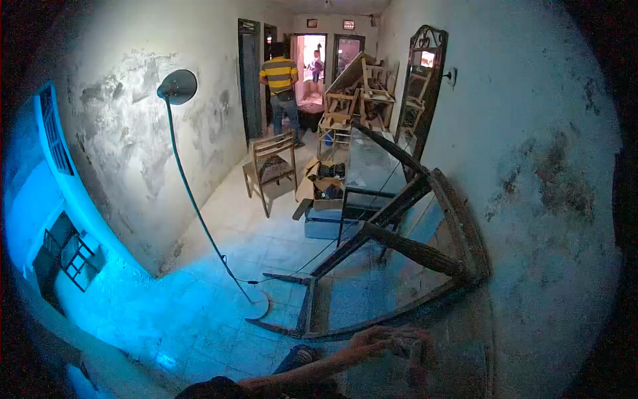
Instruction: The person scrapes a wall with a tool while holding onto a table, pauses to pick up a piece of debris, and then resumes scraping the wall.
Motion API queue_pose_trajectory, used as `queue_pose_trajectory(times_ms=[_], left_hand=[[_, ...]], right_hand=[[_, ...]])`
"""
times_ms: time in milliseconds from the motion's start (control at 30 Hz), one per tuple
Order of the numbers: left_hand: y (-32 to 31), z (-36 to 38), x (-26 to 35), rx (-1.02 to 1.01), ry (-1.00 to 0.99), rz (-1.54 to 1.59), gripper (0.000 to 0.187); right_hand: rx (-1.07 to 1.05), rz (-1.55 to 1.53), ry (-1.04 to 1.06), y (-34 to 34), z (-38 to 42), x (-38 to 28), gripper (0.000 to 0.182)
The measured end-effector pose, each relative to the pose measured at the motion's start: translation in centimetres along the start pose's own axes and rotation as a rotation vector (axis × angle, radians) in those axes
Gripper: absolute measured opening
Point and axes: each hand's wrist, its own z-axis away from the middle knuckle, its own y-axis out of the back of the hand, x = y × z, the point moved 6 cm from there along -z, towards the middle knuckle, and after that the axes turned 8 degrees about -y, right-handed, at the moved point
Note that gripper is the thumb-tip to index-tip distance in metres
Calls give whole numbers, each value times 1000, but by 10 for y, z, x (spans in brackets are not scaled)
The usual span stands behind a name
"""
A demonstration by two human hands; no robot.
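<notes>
My left hand reaches in from the bottom left on a bare forearm, with its fingers bent around a small, dim piece I cannot make out. Beside it on the right, my right hand is dark and smeared, its fingers blurred. Just beyond both hands lies a dark wooden furniture frame, tipped over, with curved rails and legs pointing left. Its near rail passes close above my left hand in this view. A foot shows below the frame, left of my left hand.
A floor lamp stands left on a round base. Beyond are a wooden chair, open cardboard boxes, a blue-grey box and stacked wooden furniture. A person in a striped shirt stands farther back. A tall mirror is at the right wall.
</notes>
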Motion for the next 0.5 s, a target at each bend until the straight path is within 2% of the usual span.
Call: queue_pose_trajectory(times_ms=[67,200,267,300,367,400,433,500], left_hand=[[6,4,-21,21,161,79,34],[10,3,-12,53,128,84,29],[17,-2,1,32,0,-57,27],[19,-3,6,30,8,-54,27],[22,-6,25,-16,-158,-307,25],[27,-9,20,42,-202,-384,22],[27,-9,19,38,-200,-384,22],[22,-5,33,20,-258,-616,19]], right_hand=[[28,-4,-4,-14,-4,-4,27],[74,-10,-33,-9,2,11,28],[102,-14,-61,19,13,34,28],[119,-18,-77,18,12,29,29],[158,-29,-105,16,11,22,29],[177,-32,-114,22,26,24,30],[195,-35,-124,14,13,24,30],[226,-42,-145,22,29,41,31]])
